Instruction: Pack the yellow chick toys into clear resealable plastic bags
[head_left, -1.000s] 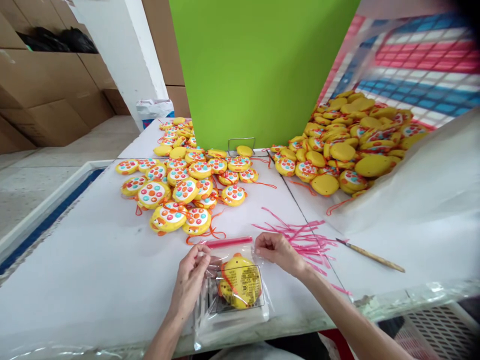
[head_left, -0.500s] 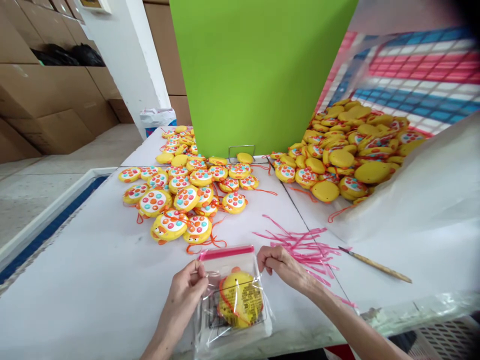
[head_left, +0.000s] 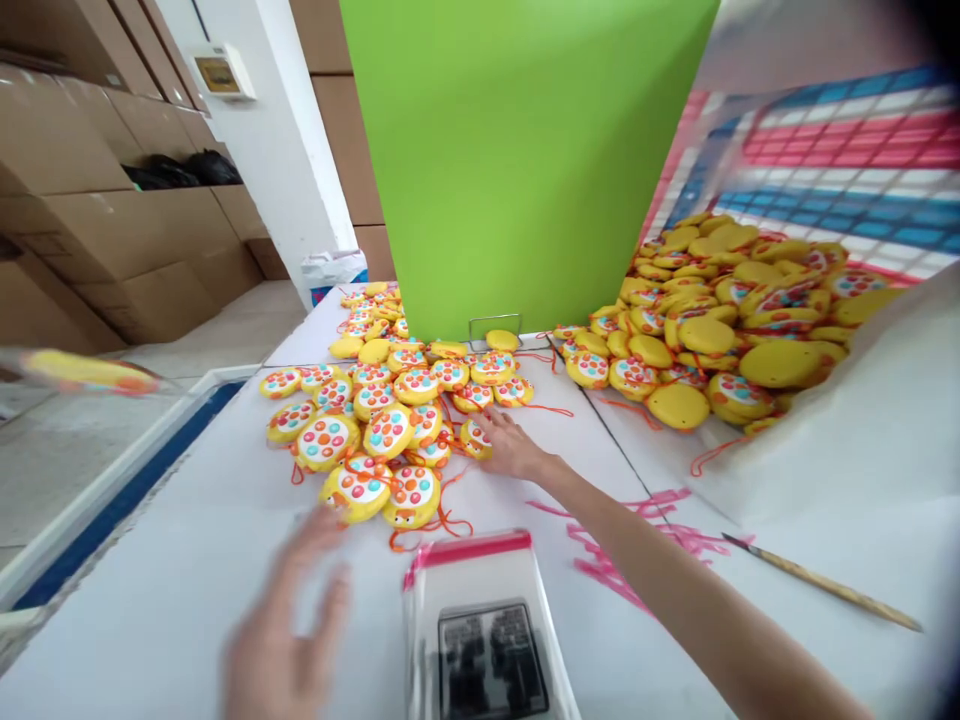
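Observation:
My right hand (head_left: 511,446) reaches forward to the heap of yellow animal-faced toys (head_left: 388,430) with coloured dots, its fingers closed over the right side of one yellow toy (head_left: 474,440). The thumb is hidden. My left hand (head_left: 289,620), smeared by motion, hovers at the near left with its fingers apart and nothing in them. Between my forearms lies a stack of clear zip bags (head_left: 480,580) with pink tops and a black printed panel. Far left, a blurred yellow toy (head_left: 90,372), seemingly in clear wrap, is in the air beyond the table edge.
A larger pile of yellow toys (head_left: 720,320) spills from a whitish sack (head_left: 847,440) on the right. Pink strips (head_left: 600,570) and a wooden-handled pointed tool (head_left: 825,583) lie nearer. A green board (head_left: 525,170) stands behind; cardboard boxes (head_left: 150,250) are stacked at back left.
The bagged toy has left my left hand, and a blurred toy flies at far left. My right hand has moved forward from the bag onto a toy in the heap. The view has tilted up.

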